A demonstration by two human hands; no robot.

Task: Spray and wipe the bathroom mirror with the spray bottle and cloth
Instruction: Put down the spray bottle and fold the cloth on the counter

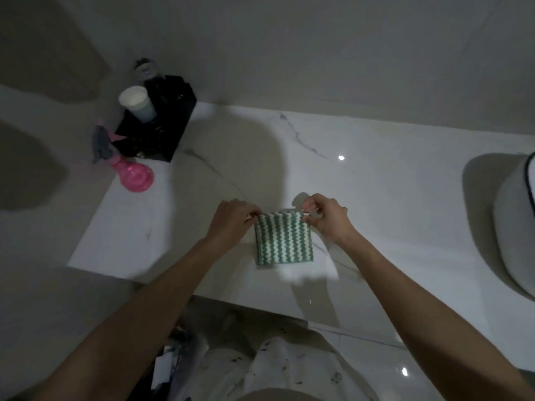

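While the folded green-and-white cloth (283, 241) lies flat on the marble desk (376, 198), the left hand (231, 221) pinches its far left corner and the right hand (325, 218) pinches its far right corner; the pink spray bottle (131, 172) stands well apart to the far left, just beside a black holder (162, 123) carrying a white cup (137, 103); a white basin (518, 227) sits at the right edge.
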